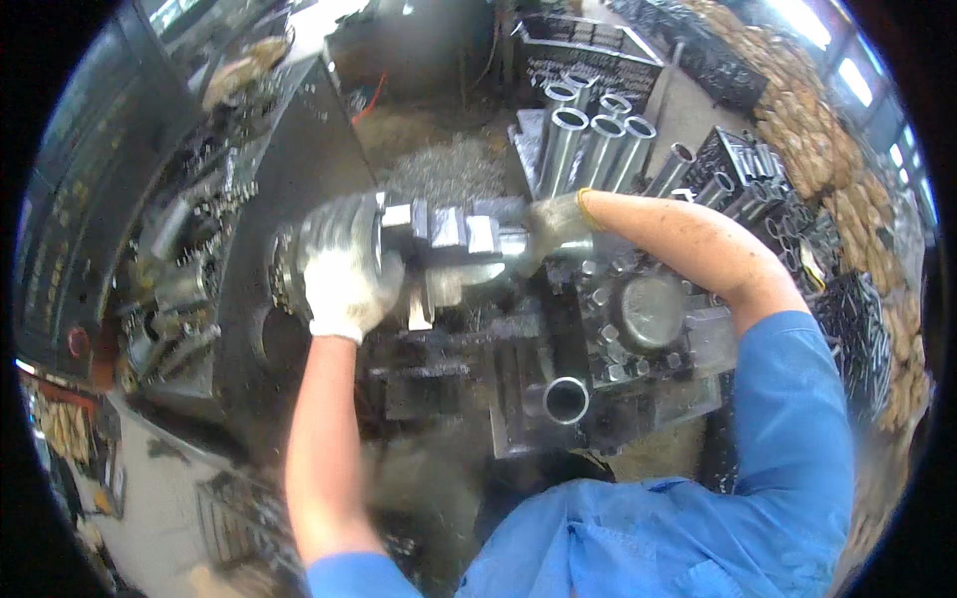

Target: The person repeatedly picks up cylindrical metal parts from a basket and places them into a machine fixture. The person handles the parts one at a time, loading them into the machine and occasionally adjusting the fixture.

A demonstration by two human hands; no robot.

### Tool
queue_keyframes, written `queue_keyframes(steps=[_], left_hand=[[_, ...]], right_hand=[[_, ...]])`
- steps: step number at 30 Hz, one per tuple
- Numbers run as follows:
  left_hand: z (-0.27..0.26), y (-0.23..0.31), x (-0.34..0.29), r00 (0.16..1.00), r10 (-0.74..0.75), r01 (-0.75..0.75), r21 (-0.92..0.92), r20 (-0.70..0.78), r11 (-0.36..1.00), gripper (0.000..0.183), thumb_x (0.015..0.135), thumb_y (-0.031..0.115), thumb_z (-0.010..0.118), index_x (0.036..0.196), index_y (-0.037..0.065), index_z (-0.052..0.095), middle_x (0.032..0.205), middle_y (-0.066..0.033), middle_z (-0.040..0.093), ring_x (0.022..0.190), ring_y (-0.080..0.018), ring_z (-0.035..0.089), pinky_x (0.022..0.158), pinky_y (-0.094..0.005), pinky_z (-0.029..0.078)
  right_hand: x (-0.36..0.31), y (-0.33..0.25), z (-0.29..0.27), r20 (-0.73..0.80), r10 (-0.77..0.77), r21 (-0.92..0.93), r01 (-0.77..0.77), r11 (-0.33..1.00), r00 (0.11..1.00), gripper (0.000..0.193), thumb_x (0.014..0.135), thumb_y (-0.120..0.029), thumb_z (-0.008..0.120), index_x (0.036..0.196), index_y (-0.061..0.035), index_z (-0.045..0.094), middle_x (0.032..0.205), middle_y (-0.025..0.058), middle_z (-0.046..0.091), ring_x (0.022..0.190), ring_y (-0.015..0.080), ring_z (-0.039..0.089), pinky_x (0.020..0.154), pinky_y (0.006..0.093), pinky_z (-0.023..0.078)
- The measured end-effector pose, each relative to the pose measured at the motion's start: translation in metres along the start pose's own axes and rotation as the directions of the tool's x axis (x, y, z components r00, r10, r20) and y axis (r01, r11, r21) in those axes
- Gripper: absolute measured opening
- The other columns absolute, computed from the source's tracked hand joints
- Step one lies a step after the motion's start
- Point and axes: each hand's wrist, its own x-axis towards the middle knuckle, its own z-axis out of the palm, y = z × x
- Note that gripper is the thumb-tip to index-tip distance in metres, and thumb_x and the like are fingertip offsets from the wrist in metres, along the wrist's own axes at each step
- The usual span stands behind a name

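Observation:
My left hand (344, 269), in a whitish work glove with greyed fingers, lies over the rim of a lathe chuck (284, 269), its fingers curved round it and the thumb apart. Stepped metal jaws (447, 227) jut to the right from the chuck. Beside them my right hand (560, 224), also gloved and blurred, is closed round a shiny metal tube (513, 242); its fingertips are partly hidden. Below the right forearm sits a bolted tool post (650, 311). A short tube (565, 400) stands on the carriage nearer to me.
Several upright steel tubes (603, 149) stand behind my right hand. Further right are bins of metal parts (748, 164) and stacked brown sacks (797, 110). Metal shavings (449, 169) are heaped behind the chuck. Chips and loose parts cover the headstock top (184, 269).

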Motion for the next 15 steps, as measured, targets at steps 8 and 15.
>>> queue_keyframes(steps=[8, 15], left_hand=[[0.001, -0.006, -0.001, 0.999, 0.027, -0.028, -0.033, -0.024, 0.999, 0.066, 0.076, 0.021, 0.076, 0.138, 0.005, 0.061, 0.137, -0.0204, 0.064, 0.131, -0.0416, 0.058, 0.118, -0.0545, 0.04], [-0.07, 0.136, -0.097, 0.854, -0.406, 0.443, -0.864, 0.326, 0.239, 0.093, 0.086, 0.005, 0.071, 0.165, 0.0, 0.023, 0.161, -0.0236, 0.042, 0.148, -0.0401, 0.043, 0.125, -0.0497, 0.035]], right_hand=[[-0.097, -0.004, -0.005, -0.52, 0.233, -0.496, -0.513, 0.7, 0.821, 0.049, 0.073, -0.036, 0.084, 0.111, -0.0061, 0.074, 0.1, 0.0184, 0.078, 0.09, 0.0362, 0.077, 0.079, 0.0458, 0.06], [-0.199, -0.187, 0.141, -0.827, 0.152, -0.058, -0.352, 0.934, 0.541, 0.057, 0.077, -0.032, 0.083, 0.124, -0.0062, 0.065, 0.102, 0.0193, 0.076, 0.092, 0.0395, 0.076, 0.08, 0.0496, 0.061]])
